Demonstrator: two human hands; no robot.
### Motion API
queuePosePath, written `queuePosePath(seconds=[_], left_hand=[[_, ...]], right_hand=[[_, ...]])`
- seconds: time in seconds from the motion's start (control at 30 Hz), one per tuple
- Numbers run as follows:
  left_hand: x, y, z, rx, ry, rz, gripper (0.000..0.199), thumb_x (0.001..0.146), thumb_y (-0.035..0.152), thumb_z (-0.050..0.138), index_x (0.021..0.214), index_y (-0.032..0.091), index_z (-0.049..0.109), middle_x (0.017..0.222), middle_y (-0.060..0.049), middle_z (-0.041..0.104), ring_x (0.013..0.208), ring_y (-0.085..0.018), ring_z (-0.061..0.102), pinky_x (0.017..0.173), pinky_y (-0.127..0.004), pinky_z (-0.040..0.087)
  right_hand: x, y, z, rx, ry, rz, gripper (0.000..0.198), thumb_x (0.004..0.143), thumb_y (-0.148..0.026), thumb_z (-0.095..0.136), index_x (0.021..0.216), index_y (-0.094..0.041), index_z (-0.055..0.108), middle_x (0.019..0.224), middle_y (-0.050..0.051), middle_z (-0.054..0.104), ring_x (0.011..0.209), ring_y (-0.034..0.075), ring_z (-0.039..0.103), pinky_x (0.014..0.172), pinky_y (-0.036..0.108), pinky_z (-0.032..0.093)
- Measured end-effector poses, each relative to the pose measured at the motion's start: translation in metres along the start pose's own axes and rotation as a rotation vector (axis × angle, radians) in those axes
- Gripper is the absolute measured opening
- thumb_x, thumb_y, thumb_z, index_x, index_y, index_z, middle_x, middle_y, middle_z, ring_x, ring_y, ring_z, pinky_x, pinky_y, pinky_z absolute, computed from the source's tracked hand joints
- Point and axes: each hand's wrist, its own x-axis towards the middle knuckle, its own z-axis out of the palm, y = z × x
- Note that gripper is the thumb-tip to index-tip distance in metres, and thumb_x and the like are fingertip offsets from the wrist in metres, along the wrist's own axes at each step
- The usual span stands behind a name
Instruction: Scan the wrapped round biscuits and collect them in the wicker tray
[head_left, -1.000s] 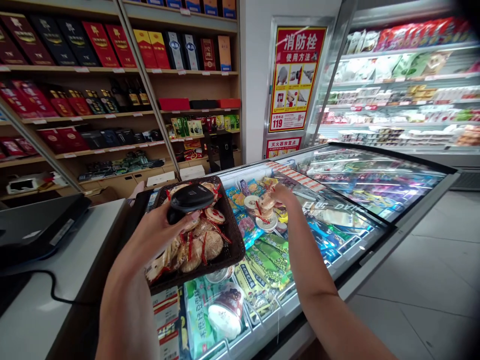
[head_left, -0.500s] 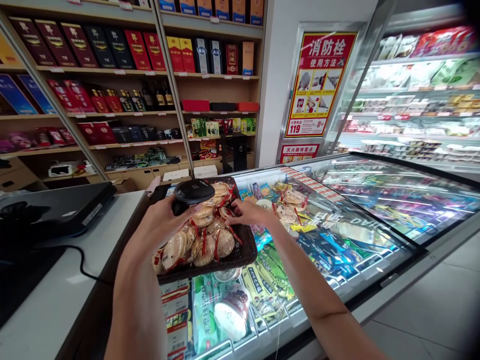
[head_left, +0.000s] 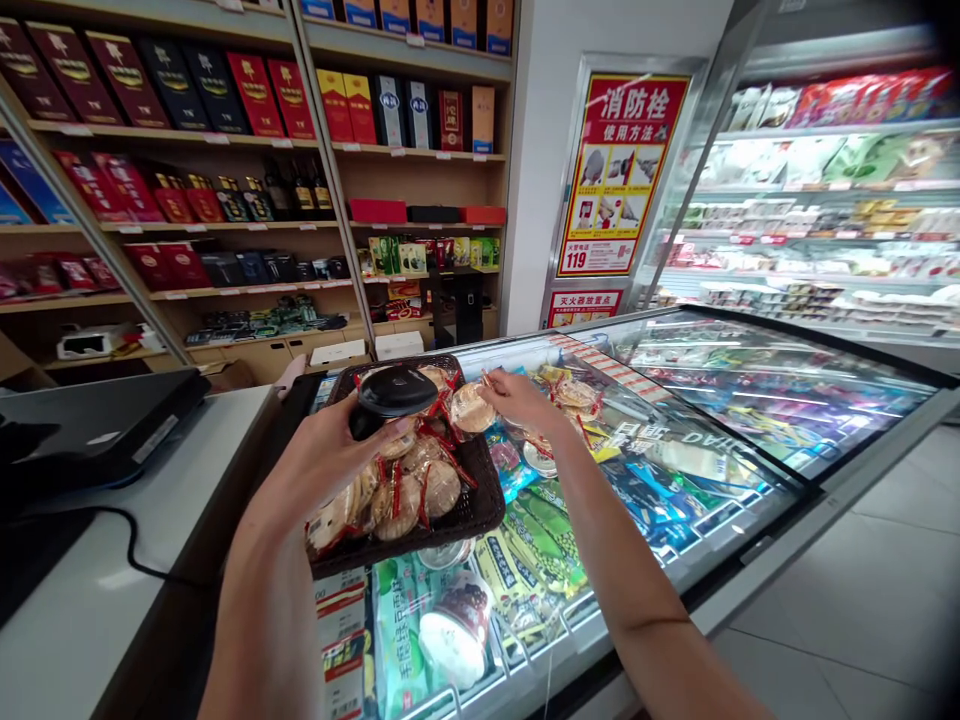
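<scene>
My left hand [head_left: 326,455] is wrapped around a black handheld barcode scanner [head_left: 400,388], its rounded head above a dark brown woven basket [head_left: 489,505]. In the basket lie several clear-wrapped packs of round flat biscuits [head_left: 397,505] with red strips. By its edge, my right hand [head_left: 517,402] pinches one biscuit pack [head_left: 471,408], raised at the basket's right rim in front of the scanner. The basket rests on the glass top of a chest freezer [head_left: 675,600]. More biscuit packs [head_left: 577,396] lie to the right of my right hand.
A white counter [head_left: 172,560] with a black device [head_left: 142,430] and a cable [head_left: 135,530] stands on the left. Inside the freezer are green ice-cream packets [head_left: 544,525] and a tub [head_left: 457,630]. Shelves of boxed bottles [head_left: 255,95] line the back; a lit chiller [head_left: 832,200] stands at right.
My right hand has lifted one biscuit pack from the basket and moved it up to the right rim. The scanner stays in my left hand. The whole view has shifted slightly.
</scene>
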Motion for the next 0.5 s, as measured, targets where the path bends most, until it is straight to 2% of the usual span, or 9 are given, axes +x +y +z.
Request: queuePosePath(seconds=[0.17, 0.3, 0.4, 0.5], left_hand=[[0.002, 0.003, 0.012, 0.060, -0.107, 0.043, 0.057, 0.077, 0.069, 0.057, 0.101, 0.020, 0.070, 0.074, -0.002, 0.067, 0.067, -0.021, 0.057, 0.057, -0.026, 0.039], [0.001, 0.016, 0.021, 0.070, -0.147, 0.047, 0.058, 0.077, 0.073, 0.052, 0.091, 0.019, 0.067, 0.065, 0.000, 0.060, 0.059, -0.018, 0.051, 0.052, -0.026, 0.035], [0.002, 0.022, 0.024, 0.078, -0.142, 0.070, 0.058, 0.076, 0.075, 0.050, 0.079, 0.019, 0.062, 0.057, 0.002, 0.052, 0.052, -0.016, 0.045, 0.049, -0.026, 0.032], [0.003, 0.022, 0.027, 0.085, -0.122, 0.078, 0.056, 0.075, 0.075, 0.051, 0.076, 0.020, 0.060, 0.056, 0.003, 0.050, 0.052, -0.015, 0.043, 0.048, -0.026, 0.031]], right_hand=[[-0.006, 0.019, -0.023, 0.258, -0.021, -0.001, 0.038, 0.094, -0.050, 0.040, 0.084, -0.019, 0.058, 0.070, -0.003, 0.051, 0.065, 0.012, 0.045, 0.060, 0.023, 0.031], [-0.012, 0.027, -0.036, 0.260, -0.017, 0.022, 0.036, 0.093, -0.049, 0.044, 0.086, -0.018, 0.060, 0.072, -0.002, 0.053, 0.068, 0.012, 0.046, 0.061, 0.023, 0.031], [-0.016, 0.025, -0.043, 0.249, -0.009, 0.027, 0.036, 0.094, -0.049, 0.043, 0.087, -0.019, 0.061, 0.072, -0.002, 0.053, 0.067, 0.013, 0.046, 0.060, 0.023, 0.031], [-0.016, 0.024, -0.045, 0.250, -0.003, 0.027, 0.037, 0.095, -0.050, 0.043, 0.089, -0.019, 0.062, 0.073, -0.001, 0.056, 0.068, 0.013, 0.048, 0.060, 0.023, 0.032]])
